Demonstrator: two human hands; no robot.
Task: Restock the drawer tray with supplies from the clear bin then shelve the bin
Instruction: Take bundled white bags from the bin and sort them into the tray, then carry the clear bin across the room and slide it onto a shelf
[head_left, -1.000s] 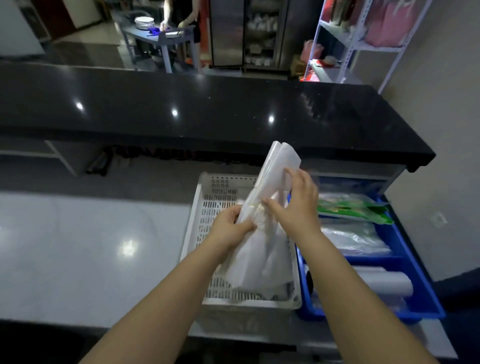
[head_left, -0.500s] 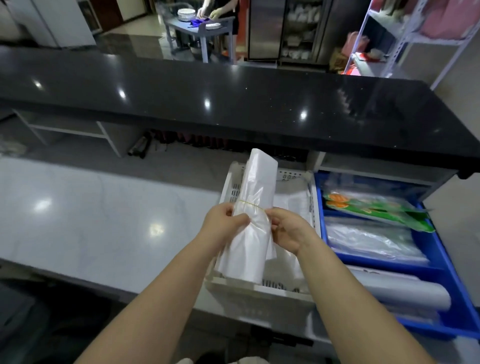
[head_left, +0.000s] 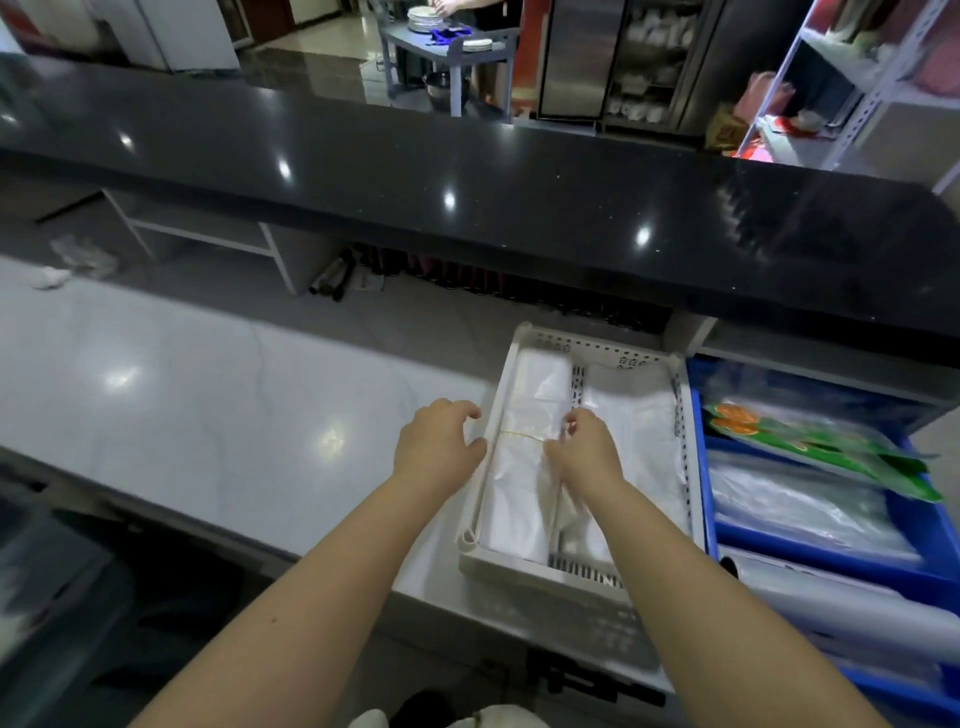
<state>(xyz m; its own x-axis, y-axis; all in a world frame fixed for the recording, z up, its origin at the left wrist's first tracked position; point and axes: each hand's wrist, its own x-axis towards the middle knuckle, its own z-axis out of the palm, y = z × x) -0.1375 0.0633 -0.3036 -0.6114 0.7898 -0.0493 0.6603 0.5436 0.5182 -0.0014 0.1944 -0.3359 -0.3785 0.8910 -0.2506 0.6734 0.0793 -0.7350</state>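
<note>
Bag bundle (head_left: 524, 457), near end perhaps hand-hidden.

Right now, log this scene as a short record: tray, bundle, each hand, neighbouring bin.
tray: white perforated tray, two lengthwise compartments
bundle: plastic bag bundle tied with a yellow rubber band, lying flat in the left compartment
right compartment: more white plastic bags
left hand: left hand open, beside the tray's left wall, holding nothing
right hand: right hand over the bundle, fingers at the band; grip unclear
neighbouring bin: blue bin to the right, holding green packets and clear bags
</note>
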